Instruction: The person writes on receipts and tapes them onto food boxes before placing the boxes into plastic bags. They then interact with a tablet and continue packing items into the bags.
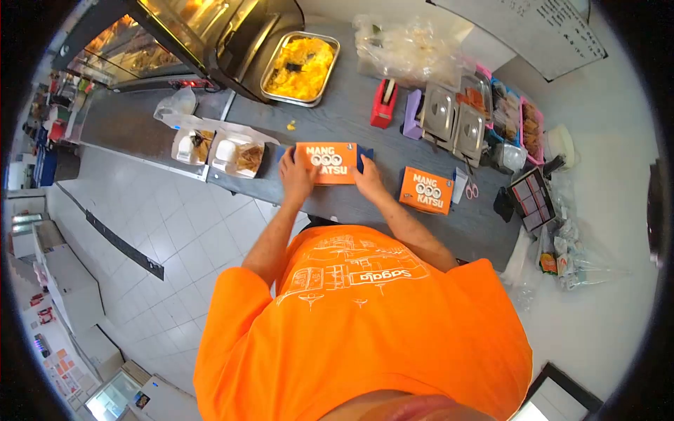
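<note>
An orange cardboard food box (342, 155) printed "MANG KATSU" lies on the dark counter in front of me. My left hand (296, 175) grips its left end, with the thumb over the top face. At the opposite end, my right hand (369, 179) holds the side by the dark blue flap. A second orange box (426, 190) with the same print sits to the right, apart from my hands. To the left are two open food boxes, one with rice and brown food (239, 156), the other also with rice and a topping (193, 146).
A metal tray of yellow food (302, 67) stands behind, beside a glass display warmer (161, 42). A red tape dispenser (383, 103), lidded steel containers (439, 114) and pink-handled scissors (472, 190) are on the right. Plastic bags (407, 49) lie at the back.
</note>
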Demonstrator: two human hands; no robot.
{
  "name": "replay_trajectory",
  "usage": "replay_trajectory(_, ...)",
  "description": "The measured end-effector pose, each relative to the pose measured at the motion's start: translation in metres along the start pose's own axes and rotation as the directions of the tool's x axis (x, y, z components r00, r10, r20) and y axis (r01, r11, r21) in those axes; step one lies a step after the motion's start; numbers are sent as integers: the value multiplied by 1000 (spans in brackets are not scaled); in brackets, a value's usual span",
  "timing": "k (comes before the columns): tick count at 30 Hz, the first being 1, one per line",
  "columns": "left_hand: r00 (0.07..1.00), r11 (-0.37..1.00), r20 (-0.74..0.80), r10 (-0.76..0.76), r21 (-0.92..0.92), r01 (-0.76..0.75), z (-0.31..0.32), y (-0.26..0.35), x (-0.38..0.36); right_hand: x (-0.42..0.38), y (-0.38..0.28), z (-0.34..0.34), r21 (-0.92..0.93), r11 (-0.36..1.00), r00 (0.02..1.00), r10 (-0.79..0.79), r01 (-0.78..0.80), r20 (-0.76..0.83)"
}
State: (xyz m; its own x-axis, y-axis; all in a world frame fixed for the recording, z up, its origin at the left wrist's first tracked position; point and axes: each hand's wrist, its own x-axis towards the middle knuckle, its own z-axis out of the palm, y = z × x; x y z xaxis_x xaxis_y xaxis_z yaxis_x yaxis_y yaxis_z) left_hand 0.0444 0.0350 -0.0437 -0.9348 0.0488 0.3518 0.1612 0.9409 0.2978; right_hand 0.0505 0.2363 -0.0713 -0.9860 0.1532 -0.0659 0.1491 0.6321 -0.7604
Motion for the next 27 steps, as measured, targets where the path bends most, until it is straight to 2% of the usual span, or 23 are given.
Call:
replay_trajectory(1, 970, 988, -226, -88, 106, 114, -2, 2, -4, 0, 8, 22, -91, 993, 971, -99, 81, -217)
replay_trajectory(2, 971, 988, -221, -90, 101, 115, 2, -1, -8, 1, 6, 28, -97, 992, 972, -96, 76, -215)
replay_trajectory(3, 959, 925, 41, -281, -254, 282, 11, -5, -15, 1, 5, 32, 56, 997, 989, 57, -50, -137)
replay_trajectory(4, 873, 708, 343, -347, -514, 484, 23, -13, -23, 1, 5, 35, 198, 963, 980, 196, -185, -38)
replay_trajectory(5, 911, 689, 281, -303, -595, 413, 42, -25, -31, 0, 10, 41, 231, 954, 970, 220, -192, -101)
replay_trajectory(6, 911, 690, 283, -299, -596, 411, 47, -36, -31, 4, 17, 43, 232, 953, 969, 223, -194, -104)
replay_trajectory(8, 882, 576, 408, -235, -673, 465, 48, -57, -30, 8, 33, 41, 446, 873, 973, 231, -199, -20)
replay_trajectory(9, 879, 575, 419, -227, -671, 468, 46, -66, -30, 4, 15, 23, 558, 808, 978, 206, -188, 30)
replay_trajectory(10, 890, 530, 408, -203, -719, 450, 45, -74, -26, 3, 3, 11, 555, 808, 974, 225, -197, 18)
replay_trajectory(11, 901, 483, 389, -191, -762, 431, 42, -77, -23, 5, -5, 1, 464, 850, 963, 270, -249, 22)
replay_trajectory(12, 898, 481, 399, -183, -760, 436, 28, -71, -17, 4, -12, -7, 366, 880, 948, 316, -303, 24)
replay_trajectory(14, 815, 324, 560, -151, -751, 576, -11, -55, 3, 3, -18, -12, 403, 849, 935, 349, -341, 55)
replay_trajectory(18, 757, 346, 643, -116, -688, 638, -27, -55, 14, 2, -15, -15, 429, 798, 902, 419, -423, 109)
replay_trajectory(20, 720, 444, 677, -154, -604, 663, -29, -57, 12, -2, -24, -20, 458, 767, 886, 450, -448, 112)
replay_trajectory(23, 719, 417, 674, -170, -612, 672, -29, -57, 2, -6, -30, -24, 455, 737, 857, 496, -500, 138)
replay_trajectory(26, 706, 428, 690, -161, -595, 680, -21, -60, -6, -9, -18, -19, 472, 728, 859, 490, -497, 150)
replay_trajectory(27, 706, 427, 690, -161, -596, 680, -17, -59, -11, -9, -1, -11, 467, 777, 900, 419, -422, 115)
